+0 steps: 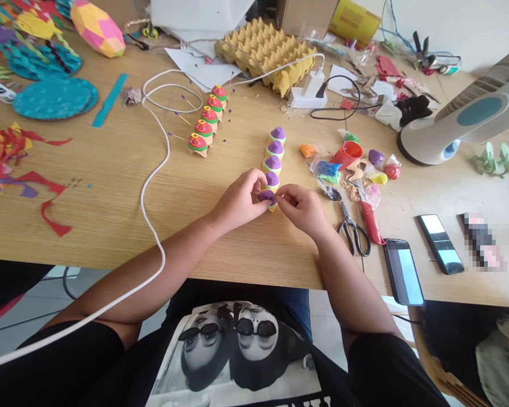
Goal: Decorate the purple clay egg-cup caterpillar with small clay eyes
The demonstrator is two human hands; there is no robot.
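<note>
A strip of egg-carton cups (273,164) stands on the table in front of me, its several bumps capped with purple clay over pale green and yellow. My left hand (244,199) is closed around the nearest bump, thumb and fingers on its sides. At that same bump, my right hand (303,208) is pinched against the purple clay; whatever sits between its fingertips is too small to make out. Small dark dots show on this nearest cap. Further left lies a second egg-carton strip (210,115), covered in red and green clay with yellow rings, with pins lying around it.
Scissors (351,226), a red-handled cutter (370,217), a red cup (348,154) and bagged clay lie right of my hands. Two phones (404,271) rest near the front edge. An egg tray (265,53) is behind; a white cable (146,186) crosses at left, over my left arm.
</note>
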